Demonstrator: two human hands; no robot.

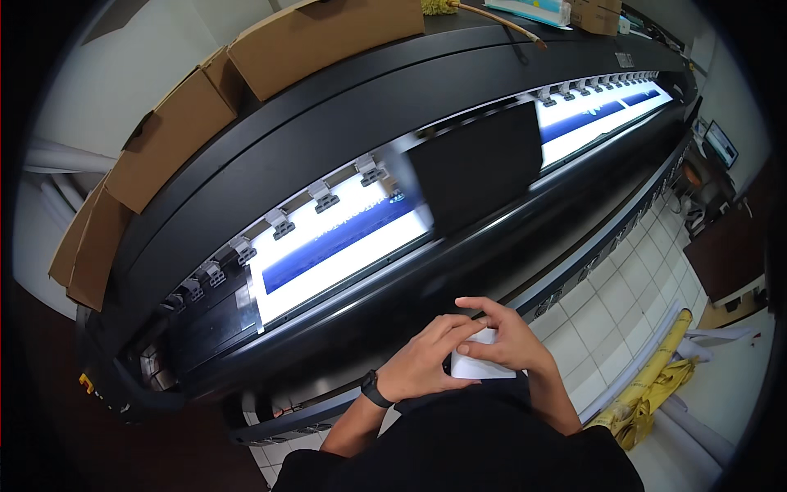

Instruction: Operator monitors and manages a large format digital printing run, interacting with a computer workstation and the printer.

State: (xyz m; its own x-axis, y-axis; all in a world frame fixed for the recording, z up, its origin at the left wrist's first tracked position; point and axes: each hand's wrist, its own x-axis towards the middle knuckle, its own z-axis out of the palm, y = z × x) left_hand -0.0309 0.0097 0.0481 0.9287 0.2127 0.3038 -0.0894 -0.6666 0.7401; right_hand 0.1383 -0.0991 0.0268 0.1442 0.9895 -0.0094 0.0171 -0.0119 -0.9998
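Note:
Close to my body, both hands are closed on a small white flat-sided thing (485,368), perhaps a block of paper or a little box; its kind is not clear. My left hand (422,357), with a black watch (375,389) at the wrist, wraps its left side. My right hand (507,336) grips it from the right, thumb across its top and index finger raised and bent. Beyond the hands stands a wide black large-format printer (328,107). A printed white and blue sheet (328,271) lies on its bed, under a blurred dark carriage (475,164).
Grey clamps (324,195) line the printer's bed. Open cardboard boxes (328,41) and a thin stick (500,23) rest on its top. At right, a yellow wrapped roll (656,369) and white rolls lie near the tiled floor (586,320). A monitor (721,145) stands farther back.

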